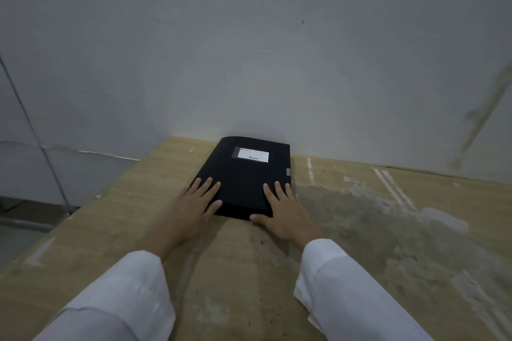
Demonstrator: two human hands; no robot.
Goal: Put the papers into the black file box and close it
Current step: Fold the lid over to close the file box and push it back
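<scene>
Black file box (243,177) lay flat and shut on the worn wooden table (116,230), its far end close against the pale wall (249,50). A white label (252,155) with small dark print sat on the lid toward the far end, and a small grey tab (288,172) showed on the box's right edge. No papers could be seen anywhere outside the box. The person's left hand (198,203) rested palm down on the near left corner of the lid, fingers spread and flat, thumb lying along the near part of the lid. The right hand (279,210) rested the same way on the near right corner, fingers spread over the lid, with its thumb (259,219) against the near edge of the box where it met the table. Neither hand gripped or pinched anything; both lay open on the cover. White sleeves (133,291) covered both forearms up to the wrists. The table surface to the right of the box was scuffed and greyish, with pale streaks (393,191) running across it, and its left edge dropped away to a dim floor beside a thin grey line on the wall.
</scene>
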